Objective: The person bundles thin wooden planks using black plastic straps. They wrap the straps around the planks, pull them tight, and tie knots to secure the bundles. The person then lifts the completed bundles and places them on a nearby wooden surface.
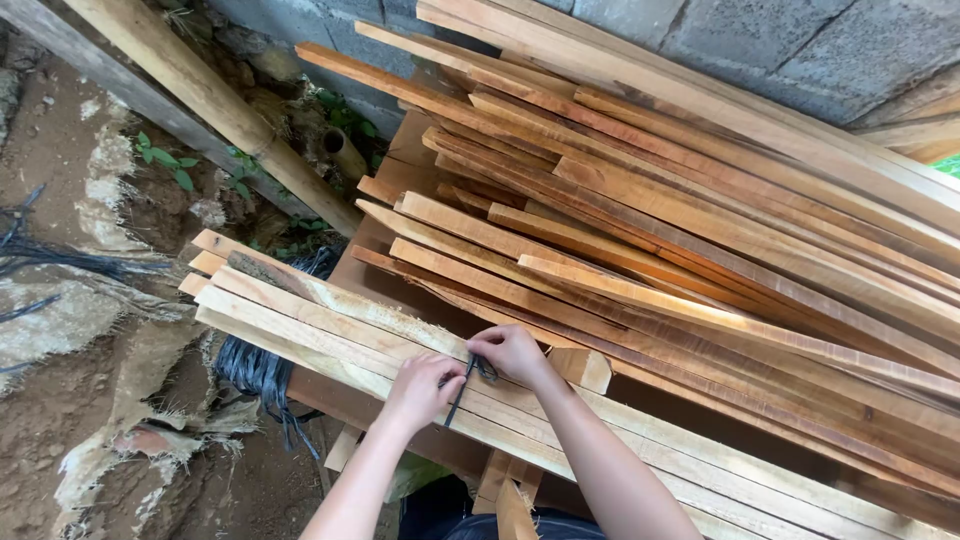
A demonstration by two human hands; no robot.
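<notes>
Pinching a black strap [466,380] between them, left hand [420,388] and right hand [512,352] rest closed on pale planks [300,320].

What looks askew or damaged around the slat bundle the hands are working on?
The loose reddish slats behind lie fanned and crossing at mixed angles, not stacked square. The pale slat bundle has uneven ends and frayed, splintery edges. The left hand and right hand pinch a dark strap across it.
</notes>
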